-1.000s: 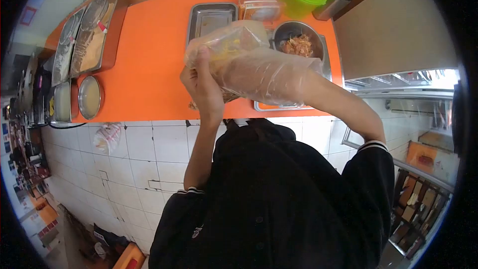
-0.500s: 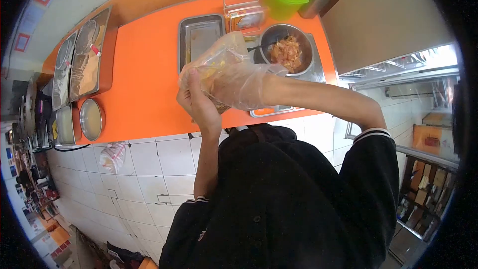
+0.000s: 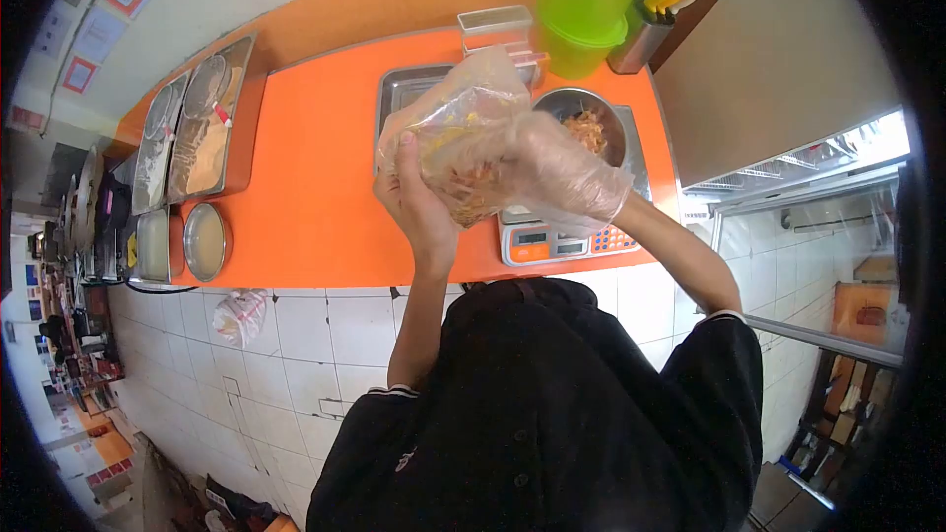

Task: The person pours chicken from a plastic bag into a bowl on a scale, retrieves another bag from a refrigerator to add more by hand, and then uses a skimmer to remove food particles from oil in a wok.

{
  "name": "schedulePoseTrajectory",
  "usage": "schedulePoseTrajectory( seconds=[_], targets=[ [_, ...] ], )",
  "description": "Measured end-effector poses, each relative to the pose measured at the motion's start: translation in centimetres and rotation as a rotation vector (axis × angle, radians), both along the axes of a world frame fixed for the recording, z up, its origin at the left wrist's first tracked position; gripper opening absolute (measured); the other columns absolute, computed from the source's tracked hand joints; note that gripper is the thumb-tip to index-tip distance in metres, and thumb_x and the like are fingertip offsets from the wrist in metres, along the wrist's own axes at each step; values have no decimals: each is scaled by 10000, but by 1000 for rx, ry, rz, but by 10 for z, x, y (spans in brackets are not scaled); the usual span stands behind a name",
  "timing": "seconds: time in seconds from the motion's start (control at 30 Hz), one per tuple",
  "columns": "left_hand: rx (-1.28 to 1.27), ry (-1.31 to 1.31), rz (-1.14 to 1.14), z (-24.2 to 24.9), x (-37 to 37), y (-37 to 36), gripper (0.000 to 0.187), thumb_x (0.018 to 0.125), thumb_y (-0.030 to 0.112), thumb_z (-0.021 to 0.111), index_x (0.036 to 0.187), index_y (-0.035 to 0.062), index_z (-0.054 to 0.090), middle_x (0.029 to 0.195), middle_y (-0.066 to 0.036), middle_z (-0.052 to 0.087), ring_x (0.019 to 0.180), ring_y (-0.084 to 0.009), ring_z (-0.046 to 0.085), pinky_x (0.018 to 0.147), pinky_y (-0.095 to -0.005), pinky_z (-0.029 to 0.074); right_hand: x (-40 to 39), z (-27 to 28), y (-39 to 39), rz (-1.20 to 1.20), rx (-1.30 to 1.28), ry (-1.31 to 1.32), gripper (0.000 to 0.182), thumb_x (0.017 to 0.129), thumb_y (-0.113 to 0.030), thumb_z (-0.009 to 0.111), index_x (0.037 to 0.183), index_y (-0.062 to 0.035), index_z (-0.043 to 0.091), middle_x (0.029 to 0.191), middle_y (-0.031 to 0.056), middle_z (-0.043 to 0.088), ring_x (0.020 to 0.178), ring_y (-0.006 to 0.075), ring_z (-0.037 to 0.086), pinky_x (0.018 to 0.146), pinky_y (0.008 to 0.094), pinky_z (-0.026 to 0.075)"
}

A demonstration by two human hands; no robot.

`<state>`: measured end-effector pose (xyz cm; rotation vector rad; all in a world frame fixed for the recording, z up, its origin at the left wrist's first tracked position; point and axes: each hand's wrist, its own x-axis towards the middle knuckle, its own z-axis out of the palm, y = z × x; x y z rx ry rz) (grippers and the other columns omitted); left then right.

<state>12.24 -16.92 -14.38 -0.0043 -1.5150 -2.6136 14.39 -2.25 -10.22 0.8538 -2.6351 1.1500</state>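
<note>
A clear plastic bag (image 3: 463,103) with yellowish sauce smears and brownish pieces low inside it is held up over the counter. My bare left hand (image 3: 422,202) grips its near left side, thumb pressed on the front. In a loose clear plastic glove, my right hand (image 3: 567,172) is at the bag's right side, knuckles bent and fingers curled toward the brownish pieces; I cannot tell what they hold. Just behind this hand stands a steel bowl (image 3: 623,138) of raw sliced meat (image 3: 587,130), partly covered by the glove.
A digital scale (image 3: 532,248) is under the bowl. Behind the bag lies a steel tray (image 3: 392,89). Green tubs (image 3: 591,5) and a knife holder (image 3: 641,37) stand at the back right. Breading trays (image 3: 212,138) and a bowl of pale liquid (image 3: 205,241) sit left on the orange counter (image 3: 310,177).
My gloved right hand has drawn back to the right, out of the bag. My left hand keeps its grip on the bag. The view has shifted, showing more of the scale.
</note>
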Motion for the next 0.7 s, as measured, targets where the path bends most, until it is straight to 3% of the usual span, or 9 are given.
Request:
schedulePoseTrajectory(
  seconds=[0.07, 0.17, 0.2, 0.27, 0.43, 0.47, 0.57, 0.67, 0.7],
  targets=[
    [24, 2, -1, 3, -2, 8, 294, 887, 211, 452, 971, -57, 538, 942, -100, 566, 855, -161, 558, 742, -289, 461, -1, 4, 9, -104, -160, -60, 246, 687, 34, 508, 917, 41, 592, 781, 179, 606, 752, 270, 598, 707, 337, 482],
    [-22, 41, 27, -3, -5, 14, 297, 888, 213, 450, 981, -55, 536, 943, -97, 564, 866, -163, 554, 757, -298, 456, -3, 3, 19, -169, -674, -325, 194, 723, 6, 525, 908, 24, 580, 796, 79, 598, 754, 203, 588, 696, 301, 479],
    [-34, 44, 34, -2, -5, 13, 295, 889, 212, 449, 982, -54, 538, 945, -96, 564, 867, -162, 553, 760, -299, 454, 1, 14, 26, -148, -814, -417, 126, 791, -59, 523, 893, 0, 571, 795, 8, 562, 754, 125, 562, 665, 268, 469],
    [-44, 34, 46, -1, -3, 10, 291, 891, 210, 447, 983, -50, 541, 947, -94, 564, 869, -161, 550, 767, -299, 451, 9, 23, 45, -324, -845, -476, 124, 829, -107, 510, 875, -5, 562, 763, 6, 551, 703, 94, 526, 637, 243, 447],
    [-36, 22, 107, -7, 0, 3, 287, 895, 199, 445, 960, -51, 570, 927, -87, 581, 850, -146, 544, 766, -283, 437, 11, 8, 102, -577, -356, -322, 284, 901, -237, 446, 732, -34, 549, 656, -4, 516, 550, 79, 412, 526, 237, 371],
    [-43, 18, 124, -7, 2, 3, 296, 899, 199, 441, 949, -56, 582, 920, -86, 588, 846, -141, 541, 768, -277, 429, 4, -16, 120, -571, -324, -343, 336, 903, -262, 437, 691, -26, 550, 654, 19, 537, 567, 104, 445, 530, 268, 371],
    [-88, -4, 139, -7, 6, 1, 296, 899, 202, 444, 948, -54, 585, 907, -83, 591, 842, -138, 542, 765, -275, 428, 1, -51, 139, -688, 122, -497, 347, 893, -265, 438, 696, -9, 567, 653, 45, 553, 606, 144, 479, 570, 289, 382],
    [-59, -6, 120, -15, 8, -4, 300, 900, 207, 447, 932, -53, 592, 898, -83, 593, 846, -134, 536, 768, -270, 422, -3, -75, 141, -648, 57, -524, 193, 837, -163, 509, 835, 9, 596, 770, 82, 592, 737, 192, 550, 689, 315, 430],
    [-53, -17, 132, -16, 9, -6, 300, 900, 208, 447, 926, -52, 594, 897, -81, 593, 846, -132, 535, 768, -268, 420, -6, -93, 148, -532, -37, -456, 161, 807, -115, 522, 889, 6, 590, 824, 91, 594, 788, 197, 556, 737, 308, 428]
  ],
)
